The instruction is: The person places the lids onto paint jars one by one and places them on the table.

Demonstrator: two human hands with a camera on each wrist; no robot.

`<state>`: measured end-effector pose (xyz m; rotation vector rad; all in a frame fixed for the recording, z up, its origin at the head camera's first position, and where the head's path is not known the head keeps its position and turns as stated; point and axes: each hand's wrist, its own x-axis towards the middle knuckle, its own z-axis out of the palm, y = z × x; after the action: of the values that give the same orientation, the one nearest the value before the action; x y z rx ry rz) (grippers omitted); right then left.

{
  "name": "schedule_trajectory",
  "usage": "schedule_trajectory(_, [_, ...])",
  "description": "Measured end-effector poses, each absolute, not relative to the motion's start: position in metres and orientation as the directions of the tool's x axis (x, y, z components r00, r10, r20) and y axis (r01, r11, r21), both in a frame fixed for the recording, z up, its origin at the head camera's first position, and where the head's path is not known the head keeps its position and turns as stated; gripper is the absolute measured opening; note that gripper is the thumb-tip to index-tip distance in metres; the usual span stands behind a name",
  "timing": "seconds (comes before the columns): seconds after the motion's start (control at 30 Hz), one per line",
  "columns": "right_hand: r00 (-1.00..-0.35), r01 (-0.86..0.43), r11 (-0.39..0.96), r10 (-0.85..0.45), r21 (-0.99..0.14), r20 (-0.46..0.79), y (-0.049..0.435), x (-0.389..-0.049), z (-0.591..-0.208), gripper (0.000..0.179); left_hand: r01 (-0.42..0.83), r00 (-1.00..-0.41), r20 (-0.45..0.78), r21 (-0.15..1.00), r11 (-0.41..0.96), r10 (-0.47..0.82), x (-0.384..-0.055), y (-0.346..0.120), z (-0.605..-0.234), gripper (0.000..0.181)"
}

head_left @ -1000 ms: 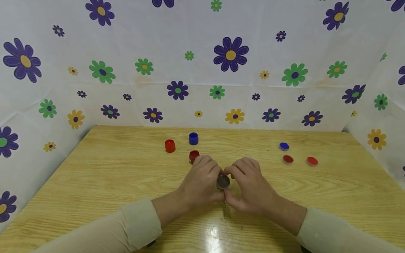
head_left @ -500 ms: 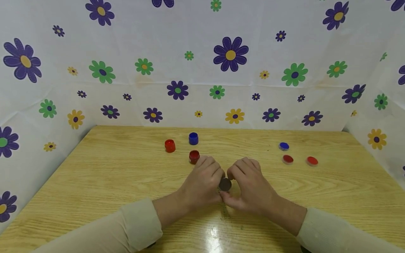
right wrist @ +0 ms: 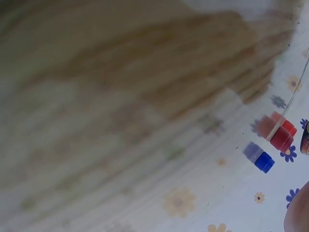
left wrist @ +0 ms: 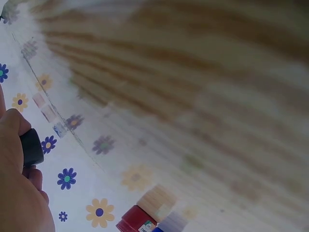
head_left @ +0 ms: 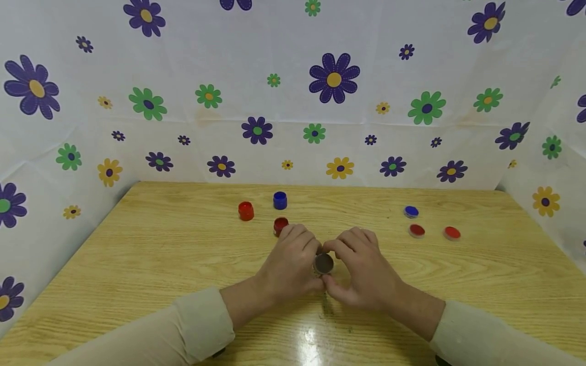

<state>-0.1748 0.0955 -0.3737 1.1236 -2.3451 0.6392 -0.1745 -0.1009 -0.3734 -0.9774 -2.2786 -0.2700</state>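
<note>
Between both hands, over the middle of the table in the head view, is a small paint jar [head_left: 324,264] with a dark round top facing up. My left hand [head_left: 291,262] grips its left side, fingers behind and thumb in front. From the right, my right hand [head_left: 363,269] pinches it at the top's rim with thumb and forefinger. In the left wrist view the jar's black side [left wrist: 32,148] shows between the fingers and thumb of the left hand [left wrist: 21,179]. Only an edge of the jar [right wrist: 305,140] and a bit of the right hand [right wrist: 298,212] show in the right wrist view.
Behind the left hand stand uncapped paint jars: dark red [head_left: 280,226], bright red [head_left: 245,211] and blue [head_left: 280,201]. At the right lie a blue lid [head_left: 411,212], a dark red lid [head_left: 416,231] and a red lid [head_left: 451,233]. A flowered cloth [head_left: 293,112] surrounds the table [head_left: 160,244].
Half a second ago the left hand was turned a little and the jar sat slightly lower and further right. Both hands have since shifted back to nearly their pose of a second ago.
</note>
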Motion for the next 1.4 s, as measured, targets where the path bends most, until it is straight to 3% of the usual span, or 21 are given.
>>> schedule_trajectory(0.2, [-0.523,-0.816,0.554,-0.588,-0.164,0.617,0.0946,-0.1753,-0.3759,0.030,0.717,-0.503,0.641,-0.066,0.694,0.580,-0.1755,-0.1000,-0.3744,0.044])
schedule_trajectory(0.67, [-0.574,-0.776,0.612,-0.584,-0.153,0.573,0.0933,-0.1731,-0.3742,0.032,0.731,-0.463,0.648,-0.107,0.673,0.606,-0.1751,-0.0980,-0.3749,0.038])
schedule_trajectory(0.8, [-0.594,-0.759,0.633,-0.581,-0.149,0.556,0.0937,-0.1727,-0.3738,0.035,0.738,-0.479,0.624,-0.096,0.668,0.618,-0.1738,-0.0992,-0.3748,0.036])
schedule_trajectory(0.97, [-0.611,-0.753,0.635,-0.574,-0.174,0.546,0.0942,-0.1731,-0.3740,0.035,0.716,-0.547,0.594,-0.032,0.697,0.589,-0.1714,-0.1003,-0.3739,0.036])
schedule_trajectory(1.17, [-0.553,-0.792,0.590,-0.588,-0.155,0.590,0.0937,-0.1747,-0.3758,0.035,0.694,-0.603,0.573,0.031,0.720,0.556,-0.1711,-0.1016,-0.3735,0.044])
schedule_trajectory(1.4, [-0.500,-0.817,0.565,-0.592,-0.117,0.632,0.0934,-0.1760,-0.3765,0.032,0.695,-0.590,0.598,0.033,0.719,0.543,-0.1731,-0.1023,-0.3749,0.044])
